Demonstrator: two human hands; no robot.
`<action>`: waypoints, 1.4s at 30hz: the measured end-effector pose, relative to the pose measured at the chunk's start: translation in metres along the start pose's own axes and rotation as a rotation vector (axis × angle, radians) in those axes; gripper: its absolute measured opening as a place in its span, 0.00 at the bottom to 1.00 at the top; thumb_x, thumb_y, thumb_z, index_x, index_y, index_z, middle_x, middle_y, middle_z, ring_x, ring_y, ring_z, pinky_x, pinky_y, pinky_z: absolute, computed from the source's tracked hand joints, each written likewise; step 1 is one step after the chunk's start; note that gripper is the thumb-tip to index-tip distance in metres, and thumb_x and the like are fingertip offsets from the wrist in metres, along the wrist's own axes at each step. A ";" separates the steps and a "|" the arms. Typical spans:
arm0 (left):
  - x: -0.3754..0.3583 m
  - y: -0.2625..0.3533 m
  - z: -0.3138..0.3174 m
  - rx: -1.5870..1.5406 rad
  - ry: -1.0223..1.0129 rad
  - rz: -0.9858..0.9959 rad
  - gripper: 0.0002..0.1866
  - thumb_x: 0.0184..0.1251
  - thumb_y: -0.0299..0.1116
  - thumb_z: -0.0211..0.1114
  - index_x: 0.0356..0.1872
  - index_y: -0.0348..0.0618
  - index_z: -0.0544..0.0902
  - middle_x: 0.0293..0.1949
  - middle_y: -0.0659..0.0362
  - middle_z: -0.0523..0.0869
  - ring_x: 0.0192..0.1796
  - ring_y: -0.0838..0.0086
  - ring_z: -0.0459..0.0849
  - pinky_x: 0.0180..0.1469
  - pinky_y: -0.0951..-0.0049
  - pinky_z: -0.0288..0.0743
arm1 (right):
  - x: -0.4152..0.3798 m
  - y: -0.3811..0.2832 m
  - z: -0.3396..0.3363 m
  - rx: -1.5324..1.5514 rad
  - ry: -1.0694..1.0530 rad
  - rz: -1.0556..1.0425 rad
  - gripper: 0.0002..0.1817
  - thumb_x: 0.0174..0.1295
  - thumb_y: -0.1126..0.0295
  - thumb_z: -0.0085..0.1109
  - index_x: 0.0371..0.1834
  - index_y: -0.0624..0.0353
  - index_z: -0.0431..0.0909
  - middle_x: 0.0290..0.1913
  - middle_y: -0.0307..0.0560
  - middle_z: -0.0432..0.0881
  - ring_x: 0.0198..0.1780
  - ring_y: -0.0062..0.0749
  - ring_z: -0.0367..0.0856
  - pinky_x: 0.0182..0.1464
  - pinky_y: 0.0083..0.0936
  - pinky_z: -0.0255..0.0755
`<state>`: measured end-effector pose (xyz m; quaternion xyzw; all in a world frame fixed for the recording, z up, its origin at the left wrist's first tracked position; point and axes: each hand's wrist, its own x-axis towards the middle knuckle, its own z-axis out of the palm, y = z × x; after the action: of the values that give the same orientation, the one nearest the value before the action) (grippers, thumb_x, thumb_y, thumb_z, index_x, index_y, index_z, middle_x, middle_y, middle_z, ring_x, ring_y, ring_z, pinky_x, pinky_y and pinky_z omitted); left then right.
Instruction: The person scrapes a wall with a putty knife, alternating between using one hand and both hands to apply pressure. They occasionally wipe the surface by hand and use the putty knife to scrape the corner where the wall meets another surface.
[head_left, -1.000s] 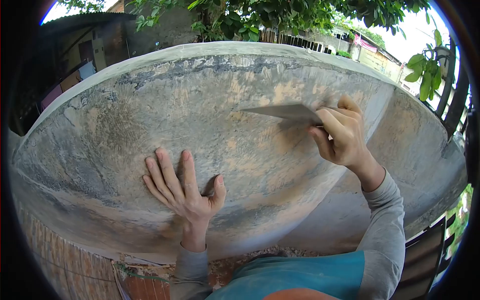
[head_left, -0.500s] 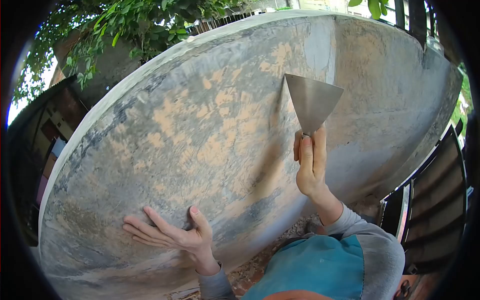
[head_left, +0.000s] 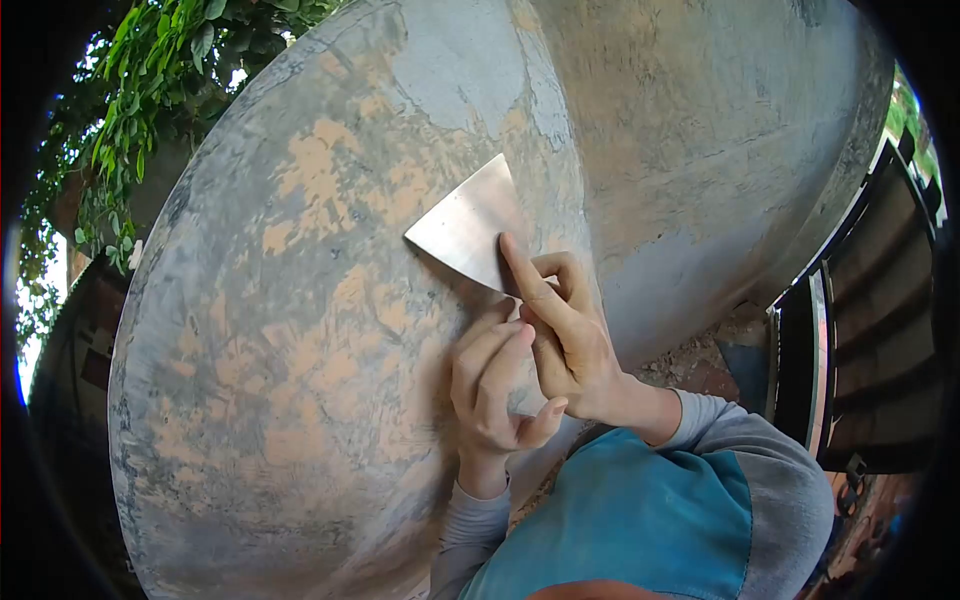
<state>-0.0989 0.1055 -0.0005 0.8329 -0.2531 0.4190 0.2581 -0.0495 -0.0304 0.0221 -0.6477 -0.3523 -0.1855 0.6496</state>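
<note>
A broad, triangular metal putty knife [head_left: 472, 225] is in my right hand [head_left: 575, 350], its wide edge pointing up and left in front of the wall [head_left: 300, 400]. My right index finger lies along the blade, and the other fingers close around the handle, which is mostly hidden. Just left of it, my left hand [head_left: 488, 385] is raised beside the handle with its fingers loosely curled and the thumb apart. I see nothing held in it. The wall is curved grey plaster with patchy peach-coloured areas.
A smooth grey patch [head_left: 455, 65] marks the upper wall, where the surface bends into another section [head_left: 700, 130]. Green leaves [head_left: 150, 80] hang at upper left. A dark slatted metal gate [head_left: 880, 330] stands at right, with rubble [head_left: 690, 360] near the wall's base.
My left hand has left the wall and come up beside my right hand. The putty knife has moved left and tilted, and my right index finger now rests on its blade. The view has shifted.
</note>
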 end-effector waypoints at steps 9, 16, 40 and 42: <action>0.056 0.023 0.053 -0.908 0.149 -0.442 0.46 0.74 0.65 0.40 0.74 0.28 0.56 0.64 0.42 0.69 0.64 0.59 0.72 0.63 0.58 0.66 | 0.019 0.009 -0.043 0.104 -0.143 -0.006 0.33 0.63 0.86 0.47 0.76 0.72 0.63 0.51 0.57 0.69 0.49 0.39 0.72 0.51 0.28 0.68; 0.094 0.020 0.092 -1.446 0.291 -0.236 0.43 0.78 0.67 0.38 0.72 0.34 0.62 0.56 0.47 0.72 0.57 0.61 0.75 0.55 0.57 0.76 | 0.026 0.011 -0.056 0.191 -0.221 -0.060 0.31 0.66 0.80 0.50 0.74 0.76 0.64 0.56 0.61 0.70 0.55 0.44 0.71 0.63 0.29 0.60; 0.070 0.017 0.050 -2.829 0.133 -0.518 0.28 0.79 0.62 0.50 0.50 0.44 0.59 0.24 0.68 0.65 0.22 0.81 0.66 0.50 0.77 0.74 | -0.019 0.000 0.043 -0.171 0.523 -0.554 0.17 0.69 0.54 0.57 0.29 0.47 0.90 0.25 0.31 0.81 0.43 0.26 0.74 0.60 0.29 0.59; 0.071 0.016 0.052 -2.898 0.160 -0.574 0.28 0.79 0.62 0.50 0.50 0.45 0.59 0.23 0.69 0.62 0.21 0.82 0.63 0.51 0.77 0.74 | -0.010 0.003 0.037 -0.204 0.538 -0.582 0.23 0.74 0.50 0.52 0.25 0.45 0.89 0.18 0.30 0.75 0.39 0.24 0.72 0.62 0.26 0.58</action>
<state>-0.0424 0.0452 0.0353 -0.1495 -0.2568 -0.2136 0.9306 -0.0627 0.0040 0.0099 -0.5107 -0.3182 -0.5582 0.5713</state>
